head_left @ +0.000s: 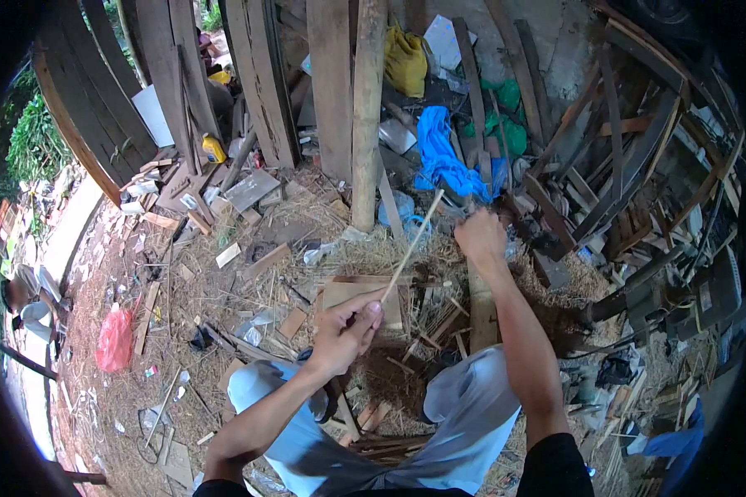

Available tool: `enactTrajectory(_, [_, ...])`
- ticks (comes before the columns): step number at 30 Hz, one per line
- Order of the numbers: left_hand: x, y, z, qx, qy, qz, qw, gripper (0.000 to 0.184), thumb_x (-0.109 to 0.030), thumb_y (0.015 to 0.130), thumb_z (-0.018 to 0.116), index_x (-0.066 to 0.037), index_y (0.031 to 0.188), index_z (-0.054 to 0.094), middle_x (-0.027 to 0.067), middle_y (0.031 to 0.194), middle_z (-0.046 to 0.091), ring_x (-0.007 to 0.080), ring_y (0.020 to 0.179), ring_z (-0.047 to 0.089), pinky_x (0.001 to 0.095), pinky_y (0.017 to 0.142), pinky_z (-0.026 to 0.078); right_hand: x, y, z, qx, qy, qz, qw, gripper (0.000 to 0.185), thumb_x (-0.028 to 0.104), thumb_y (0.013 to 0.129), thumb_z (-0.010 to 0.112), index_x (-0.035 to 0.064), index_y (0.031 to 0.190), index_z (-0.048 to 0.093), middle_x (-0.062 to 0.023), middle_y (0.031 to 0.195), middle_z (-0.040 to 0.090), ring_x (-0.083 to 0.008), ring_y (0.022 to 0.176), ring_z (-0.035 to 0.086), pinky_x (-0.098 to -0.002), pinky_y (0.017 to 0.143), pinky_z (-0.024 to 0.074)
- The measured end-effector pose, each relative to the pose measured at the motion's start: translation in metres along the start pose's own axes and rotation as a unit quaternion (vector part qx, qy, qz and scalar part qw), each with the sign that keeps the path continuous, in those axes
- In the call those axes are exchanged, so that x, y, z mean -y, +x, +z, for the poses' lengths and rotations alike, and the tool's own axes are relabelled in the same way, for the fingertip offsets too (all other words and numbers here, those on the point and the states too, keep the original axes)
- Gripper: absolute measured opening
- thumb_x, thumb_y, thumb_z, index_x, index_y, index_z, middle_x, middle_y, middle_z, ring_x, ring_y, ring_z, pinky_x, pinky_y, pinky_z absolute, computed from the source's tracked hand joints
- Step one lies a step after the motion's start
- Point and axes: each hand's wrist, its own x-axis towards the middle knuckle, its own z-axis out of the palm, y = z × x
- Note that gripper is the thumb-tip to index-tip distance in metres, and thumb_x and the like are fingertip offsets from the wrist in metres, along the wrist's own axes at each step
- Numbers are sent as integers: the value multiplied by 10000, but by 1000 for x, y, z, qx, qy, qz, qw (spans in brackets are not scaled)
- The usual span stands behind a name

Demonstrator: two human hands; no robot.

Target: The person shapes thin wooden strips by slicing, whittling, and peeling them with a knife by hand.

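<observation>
My left hand [346, 333] pinches the lower end of a thin, pale wooden stick [412, 247] between thumb and fingers. The stick slants up and to the right, its far tip free in the air. My right hand [481, 238] is raised right of the stick, fingers curled into a fist and apart from the stick; whatever it may hold is hidden from this angle. A square wooden board [340, 295] lies in front of my knees, below the stick. Beneath my right wrist, an upright-looking length of wood [481, 313] stretches toward my right knee.
A wooden post [365, 116] stands ahead, with tall planks [261, 83] leaning beside it. Blue plastic [441, 149] and a yellow sack [406, 62] lie beyond. Piled timber frames [630, 157] crowd the right. A pink plastic bag [114, 340] sits at left; a person [35, 302] is at the far left.
</observation>
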Motion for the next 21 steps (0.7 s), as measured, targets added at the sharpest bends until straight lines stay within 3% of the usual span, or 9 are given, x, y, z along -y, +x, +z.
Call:
enactTrajectory(2, [-1, 1, 1, -26, -26, -30, 999, 286, -158, 944, 443, -79, 1203, 535, -28, 706, 421, 37, 496, 342, 187, 402, 278, -11, -1, 9, -41, -8, 7, 999, 276, 247, 761, 586, -19, 743, 658, -233, 727, 626, -380, 731, 628, -430, 692, 516])
enactTrajectory(5, [-2, 7, -4, -28, -107, -46, 993, 316, -145, 950, 418, -85, 1253, 482, -25, 711, 409, 45, 494, 332, 185, 402, 273, -9, -1, 10, 25, 107, 7, 994, 300, 284, 777, 584, -4, 761, 667, -224, 664, 614, -362, 666, 628, -427, 651, 513])
enactTrajectory(7, [-2, 10, -5, -40, -162, -45, 985, 361, -139, 954, 396, -98, 1312, 412, -21, 718, 393, 50, 505, 323, 182, 401, 261, 5, -13, 5, 120, 191, -44, 973, 285, 307, 779, 580, 44, 790, 689, -206, 598, 596, -342, 602, 622, -409, 609, 509])
enactTrajectory(10, [-7, 8, -3, -41, -176, -52, 982, 375, -142, 951, 405, -103, 1324, 398, -23, 724, 395, 46, 524, 325, 182, 401, 251, 37, -57, -3, 148, 163, -231, 948, 227, 286, 715, 600, 118, 818, 713, -173, 599, 611, -323, 584, 622, -391, 611, 519])
enactTrajectory(11, [-7, 7, -3, -41, -174, -55, 982, 375, -142, 951, 405, -103, 1324, 398, -23, 724, 395, 46, 524, 325, 182, 401, 251, 47, -71, -4, 121, 142, -286, 940, 109, 163, 653, 610, 67, 633, 658, -148, 544, 586, -311, 520, 602, -402, 543, 504])
enactTrajectory(15, [-4, 2, 2, -17, -195, -46, 980, 379, -143, 948, 419, -109, 1325, 401, -30, 730, 391, 39, 528, 306, 174, 404, 222, 61, -81, 2, 112, 29, -297, 948, 118, 169, 671, 596, 91, 717, 672, -185, 586, 599, -344, 566, 618, -429, 575, 508])
enactTrajectory(21, [-3, 7, 3, -38, -193, -52, 979, 381, -146, 946, 434, -124, 1326, 408, -37, 721, 386, 22, 509, 275, 167, 402, 202, 62, -71, 6, 81, 39, -261, 961, 223, 187, 762, 527, 48, 649, 660, -195, 610, 616, -325, 552, 633, -415, 522, 511])
